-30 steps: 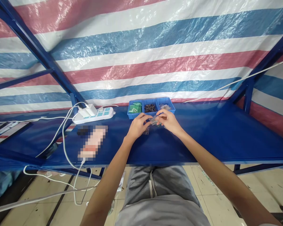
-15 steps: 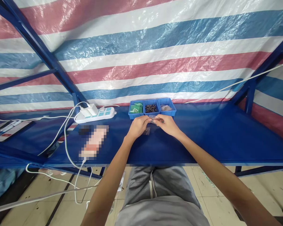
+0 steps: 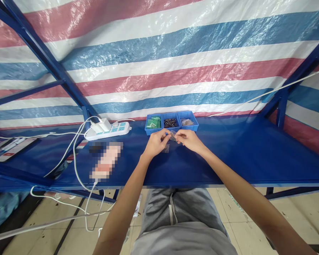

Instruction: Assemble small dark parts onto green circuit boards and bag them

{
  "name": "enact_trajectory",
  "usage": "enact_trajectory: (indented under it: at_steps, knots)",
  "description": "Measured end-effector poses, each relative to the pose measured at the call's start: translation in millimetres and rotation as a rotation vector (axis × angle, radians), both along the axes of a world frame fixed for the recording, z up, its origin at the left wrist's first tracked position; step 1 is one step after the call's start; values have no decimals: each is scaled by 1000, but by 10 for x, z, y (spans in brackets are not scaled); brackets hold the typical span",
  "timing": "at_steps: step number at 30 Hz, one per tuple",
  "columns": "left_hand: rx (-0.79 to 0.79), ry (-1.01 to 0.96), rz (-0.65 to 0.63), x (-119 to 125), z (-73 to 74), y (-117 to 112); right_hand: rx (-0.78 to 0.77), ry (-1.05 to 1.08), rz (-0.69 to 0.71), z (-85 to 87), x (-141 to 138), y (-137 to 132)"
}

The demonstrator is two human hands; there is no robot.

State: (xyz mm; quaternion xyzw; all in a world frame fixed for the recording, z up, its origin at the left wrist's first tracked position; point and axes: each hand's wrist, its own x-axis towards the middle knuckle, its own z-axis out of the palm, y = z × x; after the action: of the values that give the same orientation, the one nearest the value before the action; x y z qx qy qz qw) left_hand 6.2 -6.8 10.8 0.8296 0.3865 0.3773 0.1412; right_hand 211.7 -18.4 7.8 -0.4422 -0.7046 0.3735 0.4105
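Between my hands is a small clear plastic bag [image 3: 173, 135], pinched from both sides just in front of the blue bins. My left hand [image 3: 156, 142] grips its left edge with thumb and forefinger. On the other side, my right hand [image 3: 189, 140] holds the right edge. Whatever is inside the bag is too small to make out. Another small clear bag [image 3: 165, 148] lies on the table beside my left hand. Green packets [image 3: 154, 122] fill the left bin, small dark pieces [image 3: 170, 123] the middle one, and clear plastic bags [image 3: 186, 122] the right one.
The three joined blue bins [image 3: 193, 128] stand at the back of the blue table [image 3: 241, 152]. To the left are a white power strip [image 3: 108, 131] with plugs and cables, and a blurred-out phone-like object [image 3: 106, 161] on a cable. A striped tarp [image 3: 175, 71] hangs behind.
My fingers have shifted slightly on the small bag, and more of it shows between them. The bins and the bag on the table have stayed in place.
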Motion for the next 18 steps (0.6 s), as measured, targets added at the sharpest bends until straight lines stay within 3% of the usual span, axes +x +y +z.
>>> enact_trajectory:
  at_steps: [5, 12, 18]
  knots:
    - [52, -8, 49, -13, -6, -7, -95, 25, -38, -16, -5, 23]
    - [249, 65, 328, -114, 60, -4, -130, 300, -205, -64, 69, 128]
    - [170, 206, 188, -63, 77, -62, -163, 312, -159, -19, 21, 70]
